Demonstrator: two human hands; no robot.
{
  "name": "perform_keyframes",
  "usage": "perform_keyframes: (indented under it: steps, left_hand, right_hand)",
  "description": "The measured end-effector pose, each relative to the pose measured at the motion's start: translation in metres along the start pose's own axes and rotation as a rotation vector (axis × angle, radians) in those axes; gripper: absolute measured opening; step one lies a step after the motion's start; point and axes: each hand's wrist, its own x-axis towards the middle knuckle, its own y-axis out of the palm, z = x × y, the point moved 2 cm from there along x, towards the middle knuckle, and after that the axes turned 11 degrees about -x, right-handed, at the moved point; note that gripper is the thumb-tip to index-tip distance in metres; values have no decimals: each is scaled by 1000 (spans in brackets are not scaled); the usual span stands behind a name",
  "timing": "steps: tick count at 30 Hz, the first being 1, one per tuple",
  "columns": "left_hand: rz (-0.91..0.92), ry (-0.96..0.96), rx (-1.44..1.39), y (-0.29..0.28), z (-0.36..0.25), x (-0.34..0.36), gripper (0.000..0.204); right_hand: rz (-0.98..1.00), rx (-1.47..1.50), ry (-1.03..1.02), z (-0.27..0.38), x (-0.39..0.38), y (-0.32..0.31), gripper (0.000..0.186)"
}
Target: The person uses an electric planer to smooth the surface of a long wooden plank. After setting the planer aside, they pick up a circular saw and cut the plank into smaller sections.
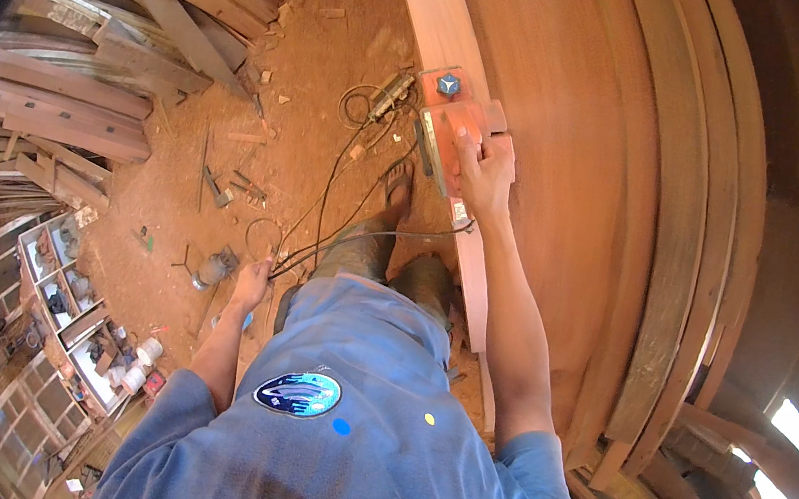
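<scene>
The left hand's (253, 284) fingers close around a dark cable (411, 235); if that grip slackened, the cable could sag and snag. Rightward, an orange power planer (445, 122) sits on a plank's (431, 6) narrow edge, the right hand's (490, 173) fingers curled around its handle; uneven pressure might tip it.

I take this, from my distant seat, for a woodworking shop: rough boards (73, 121) are heaped along the left, and wood offcuts (246, 137) dot the dusty brown floor (315, 47). An orange corded power tool (443, 149) sits on a plank (436, 12) (my clearest clue), and a compartmented tray (56, 330) at lower left holds small odds and ends.
</scene>
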Motion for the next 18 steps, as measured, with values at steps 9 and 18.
perform_keyframes:
  steps: [9,18]
  left_hand:
    - [11,22,-33,16,29,-15,69]
    - [-18,-20,-36,17,30,-32,70]
  right_hand:
    - [-50,178,-26,-15,6,11,41]
    - [41,216,53,14,3,-7,46]
